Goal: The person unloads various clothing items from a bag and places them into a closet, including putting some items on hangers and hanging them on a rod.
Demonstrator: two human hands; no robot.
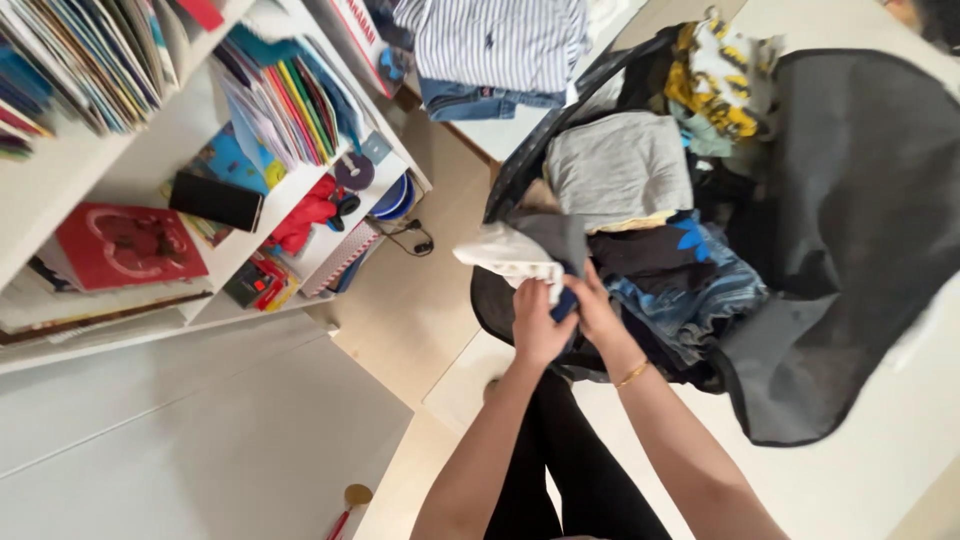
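Watching the head feed here and both hands are up together over an open dark suitcase stuffed with clothes. The left hand is closed around a bundle of folded cloth, white on one side and grey on the other, and the right hand sits tight against it, fingers curled into the same bundle where a bit of dark blue fabric pokes out between the 2 hands. There's a thin gold bangle on the right wrist. The bundle is held right above the hands, at the near-left edge of the case. Just past the bundle lies a folded grey garment, and to the right of the right hand is a pile of blue denim with a dark piece on top (can't tell what kind of garment that one is). Further out beyond the grey one is something yellow and white, patterned. Well off to the left of the left hand stands a white bookshelf crammed with books, a red box lying on one shelf. Straight past the hands, far side, there's a striped shirt folded on jeans.
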